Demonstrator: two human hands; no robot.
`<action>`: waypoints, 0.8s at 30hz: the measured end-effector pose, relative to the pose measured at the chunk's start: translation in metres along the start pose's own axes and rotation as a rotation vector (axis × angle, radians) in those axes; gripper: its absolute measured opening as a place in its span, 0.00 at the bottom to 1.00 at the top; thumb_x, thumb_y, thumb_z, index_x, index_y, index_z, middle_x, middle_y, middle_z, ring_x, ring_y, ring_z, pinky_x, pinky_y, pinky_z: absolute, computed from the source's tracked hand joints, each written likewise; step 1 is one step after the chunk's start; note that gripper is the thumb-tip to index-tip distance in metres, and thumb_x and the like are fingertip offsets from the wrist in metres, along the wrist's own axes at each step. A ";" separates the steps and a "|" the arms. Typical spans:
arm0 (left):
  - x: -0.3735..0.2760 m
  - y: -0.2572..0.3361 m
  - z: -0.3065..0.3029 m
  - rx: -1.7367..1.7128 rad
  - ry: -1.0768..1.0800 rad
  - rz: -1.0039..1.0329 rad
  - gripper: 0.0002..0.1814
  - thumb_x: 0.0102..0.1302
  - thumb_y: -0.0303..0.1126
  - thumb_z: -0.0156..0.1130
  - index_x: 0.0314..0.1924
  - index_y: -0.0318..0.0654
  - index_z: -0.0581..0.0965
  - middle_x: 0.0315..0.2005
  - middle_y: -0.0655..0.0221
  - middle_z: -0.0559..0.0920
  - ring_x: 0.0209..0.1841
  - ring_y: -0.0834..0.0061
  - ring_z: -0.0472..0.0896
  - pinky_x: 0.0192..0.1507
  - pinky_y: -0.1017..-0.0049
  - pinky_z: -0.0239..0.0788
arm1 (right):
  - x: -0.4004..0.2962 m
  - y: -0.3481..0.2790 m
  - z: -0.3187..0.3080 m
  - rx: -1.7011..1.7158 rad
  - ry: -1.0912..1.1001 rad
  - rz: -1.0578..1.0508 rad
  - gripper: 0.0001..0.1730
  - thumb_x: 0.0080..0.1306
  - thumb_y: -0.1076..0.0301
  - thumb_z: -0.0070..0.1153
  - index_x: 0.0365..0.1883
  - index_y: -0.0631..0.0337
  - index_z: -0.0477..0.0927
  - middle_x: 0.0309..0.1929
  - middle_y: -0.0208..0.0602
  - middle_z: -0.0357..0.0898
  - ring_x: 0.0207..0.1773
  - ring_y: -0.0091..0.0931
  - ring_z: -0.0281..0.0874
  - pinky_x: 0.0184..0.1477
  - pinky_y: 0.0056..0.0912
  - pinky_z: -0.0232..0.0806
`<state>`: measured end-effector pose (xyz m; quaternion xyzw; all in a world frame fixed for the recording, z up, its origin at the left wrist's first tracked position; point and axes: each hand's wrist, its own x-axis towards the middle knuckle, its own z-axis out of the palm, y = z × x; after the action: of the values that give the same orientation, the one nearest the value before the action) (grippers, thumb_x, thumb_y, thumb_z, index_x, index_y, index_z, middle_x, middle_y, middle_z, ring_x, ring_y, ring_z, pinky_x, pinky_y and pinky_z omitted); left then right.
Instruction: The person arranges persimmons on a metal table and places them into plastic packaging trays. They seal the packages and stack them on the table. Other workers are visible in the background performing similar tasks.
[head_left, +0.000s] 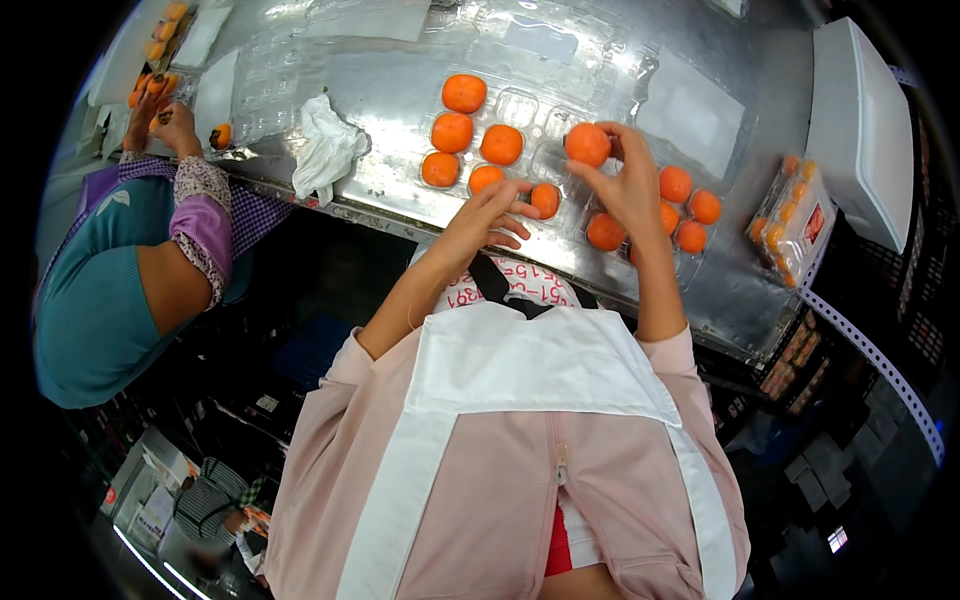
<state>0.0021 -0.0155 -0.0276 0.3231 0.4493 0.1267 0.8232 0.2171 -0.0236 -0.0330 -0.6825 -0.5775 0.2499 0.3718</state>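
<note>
Between the thumb and fingers of my right hand (626, 169) is an orange persimmon (587, 145), over the right part of a clear plastic tray (516, 107). Several persimmons sit in that tray's cups, among them one at the upper left (464, 94) and one at the front (545, 200). My left hand (491, 217) hovers at the tray's front edge with fingers apart, close to the front persimmons, and holds nothing. More persimmons (676, 184) lie in a second clear tray, partly under my right forearm.
A crumpled white cloth (327, 146) lies on the metal table (390, 161). At right are a filled clear pack (791, 217) and a white foam box (855, 135). Stacked clear trays (266, 97) stand at left, near a co-worker's hands (178, 131) handling persimmons.
</note>
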 end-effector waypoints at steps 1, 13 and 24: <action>-0.002 0.000 -0.002 -0.005 0.001 0.009 0.27 0.69 0.51 0.42 0.57 0.38 0.66 0.40 0.68 0.77 0.35 0.79 0.75 0.39 0.78 0.69 | 0.008 0.002 0.004 -0.048 -0.010 0.002 0.30 0.44 0.60 0.70 0.43 0.63 0.73 0.39 0.40 0.74 0.41 0.34 0.74 0.42 0.33 0.67; 0.001 -0.001 -0.008 -0.031 -0.027 0.065 0.20 0.69 0.45 0.46 0.53 0.40 0.69 0.39 0.70 0.77 0.36 0.83 0.75 0.39 0.80 0.68 | 0.033 0.029 0.030 -0.468 0.002 -0.225 0.32 0.38 0.51 0.69 0.40 0.56 0.77 0.37 0.33 0.74 0.44 0.34 0.67 0.47 0.38 0.58; 0.013 -0.020 -0.013 -0.021 -0.082 0.087 0.22 0.67 0.46 0.50 0.55 0.39 0.69 0.42 0.71 0.76 0.36 0.81 0.76 0.37 0.80 0.71 | 0.029 0.015 0.024 -0.556 -0.018 -0.229 0.31 0.40 0.53 0.69 0.41 0.58 0.76 0.37 0.37 0.72 0.44 0.35 0.67 0.49 0.40 0.55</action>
<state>-0.0024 -0.0185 -0.0537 0.3388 0.3992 0.1538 0.8380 0.2141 0.0090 -0.0566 -0.6863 -0.7002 0.0449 0.1914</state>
